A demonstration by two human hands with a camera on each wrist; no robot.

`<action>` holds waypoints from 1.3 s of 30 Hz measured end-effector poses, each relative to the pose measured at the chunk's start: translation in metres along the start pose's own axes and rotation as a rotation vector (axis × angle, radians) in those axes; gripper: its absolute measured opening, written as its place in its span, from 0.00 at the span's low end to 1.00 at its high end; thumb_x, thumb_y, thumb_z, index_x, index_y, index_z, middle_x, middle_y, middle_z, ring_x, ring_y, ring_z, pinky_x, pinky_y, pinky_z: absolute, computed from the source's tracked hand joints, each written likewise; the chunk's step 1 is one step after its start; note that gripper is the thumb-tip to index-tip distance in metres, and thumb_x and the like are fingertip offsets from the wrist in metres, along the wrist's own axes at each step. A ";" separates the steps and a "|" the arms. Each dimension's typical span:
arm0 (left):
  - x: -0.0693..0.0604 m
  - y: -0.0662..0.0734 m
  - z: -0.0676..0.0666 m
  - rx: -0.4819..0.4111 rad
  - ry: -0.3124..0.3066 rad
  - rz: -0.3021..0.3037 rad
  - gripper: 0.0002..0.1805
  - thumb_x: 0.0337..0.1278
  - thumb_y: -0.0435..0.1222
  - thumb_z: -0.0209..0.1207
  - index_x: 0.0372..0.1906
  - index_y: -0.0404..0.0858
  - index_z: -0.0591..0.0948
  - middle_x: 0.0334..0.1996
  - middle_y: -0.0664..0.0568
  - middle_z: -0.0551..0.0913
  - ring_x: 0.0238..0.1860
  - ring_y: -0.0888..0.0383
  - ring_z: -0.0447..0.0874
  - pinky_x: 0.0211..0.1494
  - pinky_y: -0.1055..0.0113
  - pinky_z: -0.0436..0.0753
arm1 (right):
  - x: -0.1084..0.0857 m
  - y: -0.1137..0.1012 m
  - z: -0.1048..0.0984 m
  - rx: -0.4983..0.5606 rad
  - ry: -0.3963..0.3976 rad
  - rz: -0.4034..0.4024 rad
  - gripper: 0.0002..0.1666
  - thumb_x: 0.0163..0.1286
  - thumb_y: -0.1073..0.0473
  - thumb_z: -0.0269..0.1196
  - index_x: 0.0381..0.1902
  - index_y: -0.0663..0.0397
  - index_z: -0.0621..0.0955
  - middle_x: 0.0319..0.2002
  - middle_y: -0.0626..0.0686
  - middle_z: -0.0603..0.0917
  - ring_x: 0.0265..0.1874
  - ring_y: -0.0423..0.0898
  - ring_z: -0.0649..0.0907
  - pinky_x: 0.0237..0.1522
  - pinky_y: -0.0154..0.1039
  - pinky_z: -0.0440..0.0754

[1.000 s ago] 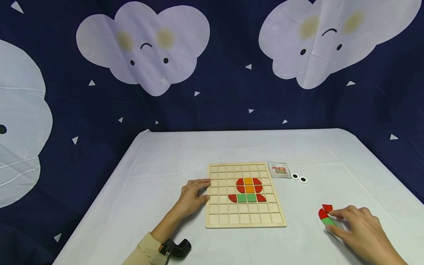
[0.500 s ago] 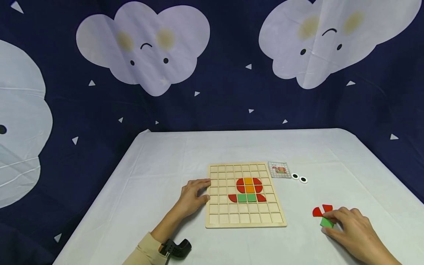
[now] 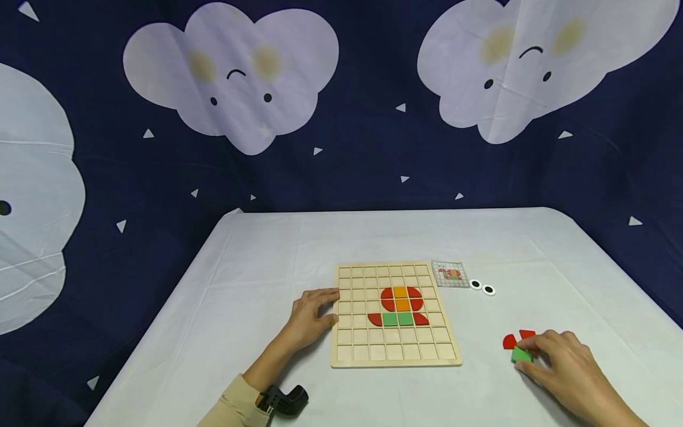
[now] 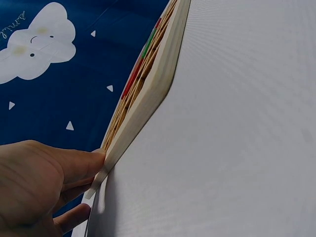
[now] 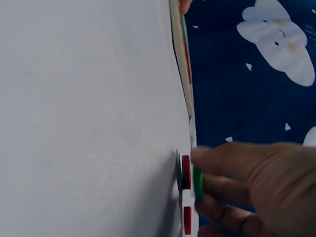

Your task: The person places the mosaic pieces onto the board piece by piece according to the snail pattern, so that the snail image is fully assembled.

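Observation:
My right hand (image 3: 562, 367) pinches a green square tile (image 3: 521, 354) between thumb and fingertips, at the right of the table. In the right wrist view this green tile (image 5: 198, 182) stands a little off the cloth. Two red tiles lie beside it: a rounded one (image 3: 509, 342) and an angular one (image 3: 527, 334), partly behind the fingers. My left hand (image 3: 308, 317) touches the left edge of the wooden grid board (image 3: 395, 354), its fingers loosely extended. Red, orange and green tiles sit in the board's middle cells, among them a green square (image 3: 405, 318).
A small pattern card (image 3: 450, 274) lies against the board's upper right corner. Two round white eye pieces (image 3: 482, 287) with black centres lie just right of it. White cloth covers the table (image 3: 277, 249); a dark blue curtain with clouds hangs behind.
The right hand has shifted slightly left with the green tile, which now tilts up. The rounded red tile has slid left, apart from the green one. The left hand and board stay put.

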State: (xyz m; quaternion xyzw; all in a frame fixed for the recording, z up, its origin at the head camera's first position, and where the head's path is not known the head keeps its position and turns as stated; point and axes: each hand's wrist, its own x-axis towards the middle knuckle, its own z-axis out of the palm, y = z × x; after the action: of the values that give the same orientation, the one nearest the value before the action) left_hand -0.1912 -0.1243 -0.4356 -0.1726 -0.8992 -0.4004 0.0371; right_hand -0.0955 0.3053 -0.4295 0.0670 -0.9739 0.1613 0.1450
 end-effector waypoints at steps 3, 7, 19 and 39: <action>0.000 0.000 0.000 -0.002 0.001 0.002 0.25 0.49 0.31 0.64 0.56 0.35 0.78 0.61 0.50 0.77 0.63 0.47 0.67 0.65 0.43 0.56 | 0.007 -0.010 0.003 0.038 0.104 -0.072 0.17 0.38 0.57 0.76 0.30 0.42 0.84 0.26 0.38 0.77 0.34 0.33 0.68 0.37 0.35 0.58; 0.000 0.000 0.000 -0.001 0.001 0.001 0.25 0.49 0.32 0.64 0.56 0.35 0.78 0.61 0.50 0.77 0.63 0.47 0.67 0.65 0.43 0.57 | 0.025 -0.032 0.004 0.068 0.120 -0.133 0.17 0.39 0.57 0.76 0.31 0.40 0.84 0.27 0.35 0.77 0.31 0.31 0.66 0.35 0.32 0.57; 0.001 0.001 -0.001 -0.002 0.002 0.000 0.25 0.49 0.32 0.64 0.56 0.35 0.78 0.61 0.50 0.76 0.63 0.46 0.67 0.64 0.44 0.57 | 0.086 -0.096 0.023 0.235 -0.088 -0.228 0.13 0.50 0.59 0.72 0.37 0.47 0.84 0.36 0.45 0.81 0.45 0.49 0.75 0.55 0.55 0.69; 0.000 0.000 0.000 0.008 -0.001 0.002 0.25 0.49 0.32 0.63 0.57 0.35 0.78 0.61 0.50 0.76 0.63 0.47 0.67 0.65 0.42 0.57 | 0.132 -0.162 0.068 0.295 -0.237 -0.360 0.15 0.54 0.53 0.70 0.40 0.48 0.85 0.35 0.42 0.79 0.34 0.38 0.68 0.37 0.34 0.66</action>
State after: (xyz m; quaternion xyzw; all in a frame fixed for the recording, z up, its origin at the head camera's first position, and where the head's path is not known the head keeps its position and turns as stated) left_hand -0.1913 -0.1242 -0.4355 -0.1733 -0.9006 -0.3968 0.0379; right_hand -0.2102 0.1194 -0.4032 0.2781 -0.9224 0.2641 0.0447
